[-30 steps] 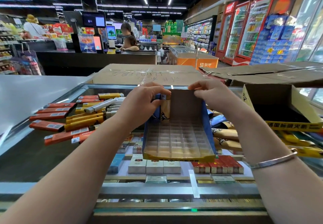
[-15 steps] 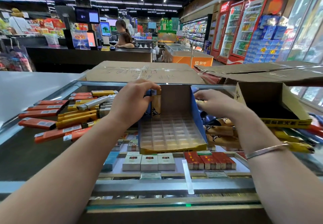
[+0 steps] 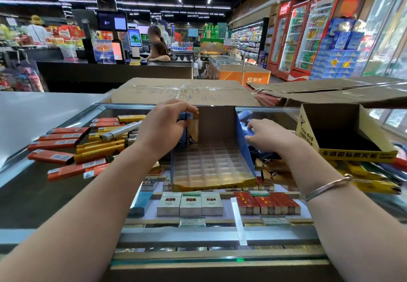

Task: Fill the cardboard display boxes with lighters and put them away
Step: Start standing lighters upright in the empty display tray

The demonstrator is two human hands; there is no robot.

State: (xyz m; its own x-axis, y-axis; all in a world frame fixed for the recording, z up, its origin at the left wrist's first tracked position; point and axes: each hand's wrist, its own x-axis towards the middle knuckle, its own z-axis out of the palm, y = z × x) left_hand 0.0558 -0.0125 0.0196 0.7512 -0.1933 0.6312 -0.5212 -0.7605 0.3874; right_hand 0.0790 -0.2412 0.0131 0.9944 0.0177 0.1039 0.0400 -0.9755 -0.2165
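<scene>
A blue-sided cardboard display box with a clear gridded tray inside stands on the glass counter. My left hand pinches the top of a gold lighter with a blue cap at the box's back left corner. Over a pile of loose blue lighters just right of the box, my right hand reaches down with fingers curled; whether it holds one is hidden. Gold lighters lie under that wrist.
An empty yellow display box sits at the right. Orange and yellow cartons lie on the glass at the left. Big cardboard cartons stand behind. Cigarette packs show under the counter glass.
My right hand left the box's back flap and dropped to the lighter pile on the right. My left hand stays at the box's back left corner with the lighter.
</scene>
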